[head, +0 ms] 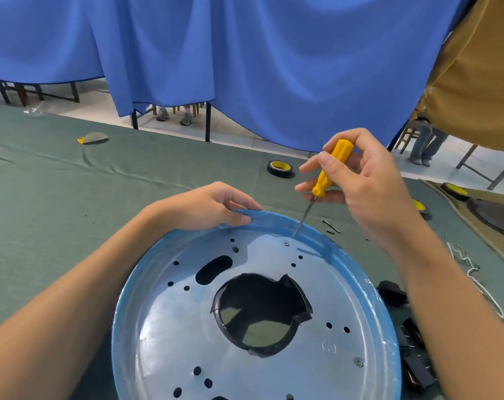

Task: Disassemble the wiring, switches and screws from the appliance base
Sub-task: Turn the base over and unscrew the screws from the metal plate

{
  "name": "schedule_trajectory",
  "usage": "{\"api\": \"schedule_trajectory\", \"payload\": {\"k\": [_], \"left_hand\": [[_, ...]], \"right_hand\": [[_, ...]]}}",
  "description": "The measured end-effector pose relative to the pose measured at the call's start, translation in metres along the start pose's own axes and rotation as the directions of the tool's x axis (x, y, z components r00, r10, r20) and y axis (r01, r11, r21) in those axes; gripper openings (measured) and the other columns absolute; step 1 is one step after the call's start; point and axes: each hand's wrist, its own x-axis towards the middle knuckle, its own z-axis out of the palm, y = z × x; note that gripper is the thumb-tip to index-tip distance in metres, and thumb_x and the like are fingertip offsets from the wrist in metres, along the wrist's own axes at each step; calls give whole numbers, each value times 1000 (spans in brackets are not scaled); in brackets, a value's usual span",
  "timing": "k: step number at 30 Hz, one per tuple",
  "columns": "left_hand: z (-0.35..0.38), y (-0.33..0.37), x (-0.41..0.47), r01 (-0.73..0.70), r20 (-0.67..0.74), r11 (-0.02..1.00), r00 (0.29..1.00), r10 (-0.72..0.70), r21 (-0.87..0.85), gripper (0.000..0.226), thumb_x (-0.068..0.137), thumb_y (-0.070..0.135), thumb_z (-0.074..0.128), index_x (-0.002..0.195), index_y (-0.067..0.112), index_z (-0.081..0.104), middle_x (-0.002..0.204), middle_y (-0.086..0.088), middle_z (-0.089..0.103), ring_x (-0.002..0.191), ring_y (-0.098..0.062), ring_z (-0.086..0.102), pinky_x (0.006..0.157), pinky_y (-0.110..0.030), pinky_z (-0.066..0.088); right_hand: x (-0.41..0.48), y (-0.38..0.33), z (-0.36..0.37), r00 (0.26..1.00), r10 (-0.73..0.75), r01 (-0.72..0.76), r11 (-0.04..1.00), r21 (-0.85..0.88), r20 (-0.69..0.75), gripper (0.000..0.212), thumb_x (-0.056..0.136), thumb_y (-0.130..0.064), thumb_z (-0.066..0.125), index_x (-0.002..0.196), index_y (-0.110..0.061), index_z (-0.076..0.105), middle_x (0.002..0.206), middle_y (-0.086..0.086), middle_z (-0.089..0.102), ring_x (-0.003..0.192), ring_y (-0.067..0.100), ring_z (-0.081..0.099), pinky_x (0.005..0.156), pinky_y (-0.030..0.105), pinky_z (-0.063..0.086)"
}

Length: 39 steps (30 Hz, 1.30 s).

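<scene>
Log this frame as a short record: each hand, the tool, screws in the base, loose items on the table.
left hand: grips the far rim of the base
right hand: holds the yellow screwdriver
tool tip: close to the far screw, contact unclear
second screw: seated near the base's right edge
loose items: black parts, white cord, tape roll on green cloth
</scene>
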Motion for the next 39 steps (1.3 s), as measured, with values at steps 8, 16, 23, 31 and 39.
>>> {"api": "schedule_trajectory", "payload": {"k": [8, 16, 23, 31, 39], "left_hand": [[0, -1, 2, -19, 33, 999, 999, 20, -28, 26, 97, 7, 55, 112, 23, 68, 107, 1, 74, 96, -17, 70, 83, -25, 54], [1, 0, 1, -10, 37, 1000, 999, 11, -28, 26, 97, 8, 54, 117, 19, 68, 108, -2, 74, 95, -18, 70, 79, -23, 54], [1, 1, -1, -9, 38, 1000, 999, 9, -14, 26, 98, 10, 54, 113, 25, 69, 103, 2, 75, 89, -13, 72, 71, -19, 53], [2, 2, -1, -7, 27, 1000, 1000, 6, 14, 25, 98, 11, 54, 112, 25, 69, 102, 3, 75, 89, -12, 71, 74, -21, 52], [6, 2, -3, -22, -31, 1000, 999, 22, 22, 27, 97, 7, 55, 110, 26, 69, 102, 0, 75, 93, -18, 72, 84, -34, 56]], "right_hand": [[-1, 8, 8, 997, -2, 9, 996, -92, 72, 5, 101, -13, 50, 101, -9, 47, 91, 8, 70, 71, 21, 73, 66, 33, 62], [2, 2, -5, 990, -51, 92, 940, -330, 131, 12, 92, -21, 66, 97, -14, 58, 88, 7, 65, 75, 20, 72, 65, 32, 62], [3, 0, -14, 957, 8, 95, 936, -339, 291, 18, 98, -12, 55, 112, -24, 55, 96, 8, 66, 86, 15, 72, 73, 28, 61], [2, 11, 4, 982, -189, 152, 738, -657, 15, 36, 93, -56, 51, 91, -20, 48, 57, -5, 48, 58, -4, 55, 53, 25, 37], [1, 6, -1, 987, -134, 159, 731, -664, 88, 10, 90, -30, 55, 89, -23, 48, 64, -5, 54, 62, 20, 54, 53, 31, 42]]}}
